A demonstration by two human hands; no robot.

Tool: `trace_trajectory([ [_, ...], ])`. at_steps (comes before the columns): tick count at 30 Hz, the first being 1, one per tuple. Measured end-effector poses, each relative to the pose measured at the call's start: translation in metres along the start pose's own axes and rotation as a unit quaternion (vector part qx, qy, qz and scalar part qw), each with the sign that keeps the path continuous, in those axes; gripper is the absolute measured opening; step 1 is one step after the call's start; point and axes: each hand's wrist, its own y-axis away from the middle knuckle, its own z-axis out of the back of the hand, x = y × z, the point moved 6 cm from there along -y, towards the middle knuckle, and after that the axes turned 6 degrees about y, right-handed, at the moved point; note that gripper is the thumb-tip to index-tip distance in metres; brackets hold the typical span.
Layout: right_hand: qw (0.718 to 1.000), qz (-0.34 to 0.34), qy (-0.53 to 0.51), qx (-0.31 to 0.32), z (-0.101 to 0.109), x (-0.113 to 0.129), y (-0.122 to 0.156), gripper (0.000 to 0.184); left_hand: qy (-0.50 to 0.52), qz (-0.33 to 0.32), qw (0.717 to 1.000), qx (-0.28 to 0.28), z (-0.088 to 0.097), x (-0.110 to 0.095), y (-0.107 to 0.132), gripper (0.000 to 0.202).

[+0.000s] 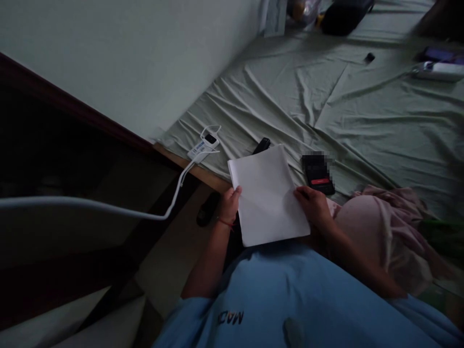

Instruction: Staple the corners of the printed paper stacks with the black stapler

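A sheaf of white paper, blank on its upper face, lies tilted over my lap in front of my blue shirt. My left hand, with a red string at the wrist, grips its left edge, thumb on top. At the opposite edge my right hand pinches the paper between thumb and fingers. Whether it is one folded sheet or a few sheets I cannot tell. Just beyond the top edge, a black object is partly covered by the paper. A dark phone rests on the bed to the right.
A white power bank with a cable sits at the bed's near corner; a thick white cable runs leftward. Crumpled pink cloth lies at right. Farther back on the green sheet are a black bag and a white box.
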Motion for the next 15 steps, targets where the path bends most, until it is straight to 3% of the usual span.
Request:
trace_trajectory([
  [9, 0.997, 0.039, 0.062, -0.034, 0.009, -0.005, -0.003, 0.029, -0.128, -0.03, 0.991, 0.007, 0.004, -0.012, 0.01, 0.043],
  [15, 0.995, 0.02, 0.067, -0.065, 0.02, -0.01, -0.005, 0.025, -0.032, 0.019, 0.998, 0.057, -0.007, -0.017, 0.016, 0.05],
])
